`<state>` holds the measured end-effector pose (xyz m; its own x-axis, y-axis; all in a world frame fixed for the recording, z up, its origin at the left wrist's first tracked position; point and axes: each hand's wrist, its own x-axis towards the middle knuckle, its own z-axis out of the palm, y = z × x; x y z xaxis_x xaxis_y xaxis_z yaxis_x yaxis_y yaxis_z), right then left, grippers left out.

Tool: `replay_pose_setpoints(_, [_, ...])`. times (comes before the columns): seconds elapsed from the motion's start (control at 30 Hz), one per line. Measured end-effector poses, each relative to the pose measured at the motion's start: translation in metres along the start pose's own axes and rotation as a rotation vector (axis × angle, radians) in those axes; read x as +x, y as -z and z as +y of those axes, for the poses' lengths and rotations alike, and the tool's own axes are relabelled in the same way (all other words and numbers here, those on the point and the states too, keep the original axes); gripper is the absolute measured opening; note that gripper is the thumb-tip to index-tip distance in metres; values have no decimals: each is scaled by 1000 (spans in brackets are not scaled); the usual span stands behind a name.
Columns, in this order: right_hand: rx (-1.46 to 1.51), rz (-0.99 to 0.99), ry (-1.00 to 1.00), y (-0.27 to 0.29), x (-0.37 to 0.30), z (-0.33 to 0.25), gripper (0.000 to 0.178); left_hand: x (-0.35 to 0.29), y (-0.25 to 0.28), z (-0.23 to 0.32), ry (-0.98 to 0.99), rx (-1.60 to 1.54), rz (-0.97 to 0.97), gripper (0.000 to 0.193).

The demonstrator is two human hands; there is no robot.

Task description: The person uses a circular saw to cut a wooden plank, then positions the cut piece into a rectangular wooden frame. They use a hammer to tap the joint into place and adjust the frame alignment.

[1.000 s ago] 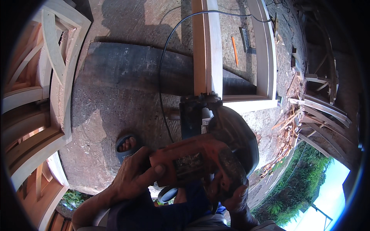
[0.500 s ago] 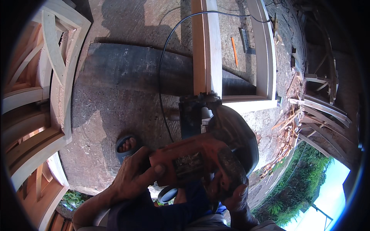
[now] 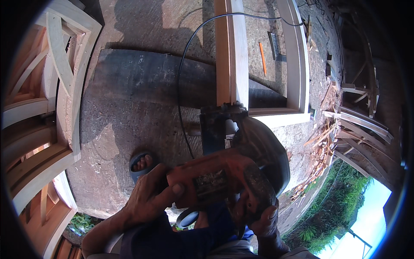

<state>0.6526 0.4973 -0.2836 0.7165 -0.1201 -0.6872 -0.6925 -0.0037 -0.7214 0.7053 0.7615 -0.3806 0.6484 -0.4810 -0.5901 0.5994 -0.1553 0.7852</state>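
A red and black circular saw [image 3: 209, 181] is held in both hands. My left hand [image 3: 153, 192] wraps round the end of its motor housing, thumb on top. My right hand [image 3: 265, 224] is closed on the rear handle; part of its fingers is hidden behind the saw. The saw's dark base plate [image 3: 213, 131] meets the near end of a wooden frame [image 3: 239, 64], at the corner of its left beam. The dark round blade guard [image 3: 269, 159] bulges to the right. The blade itself is hidden.
A black cord [image 3: 179, 86] loops over the frame. Inside the frame lie an orange pencil [image 3: 262, 59] and a dark try square [image 3: 274, 46]. A dark sheet [image 3: 146, 77] runs underneath. Wooden frames [image 3: 64, 99] stand at left; wood scraps [image 3: 323, 134] lie at right. My sandalled foot [image 3: 141, 164] is near the saw.
Hardly anything differs. The saw and both hands keep nearly the same place, with the saw's front still against the frame's end.
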Motion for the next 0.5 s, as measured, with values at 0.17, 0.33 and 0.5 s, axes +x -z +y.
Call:
replay_pose_setpoints(0.17, [-110,-69,49,2,2,0,108,1,1,1,-3,24,11,60])
replay_pose_setpoints(0.33, [79,-17,18,-1,3,-1,91,1,2,2,-7,31,3,61])
replay_pose_setpoints(0.5, [70,-16,13,-2,6,-5,90,1,1,1,8,-9,19,61])
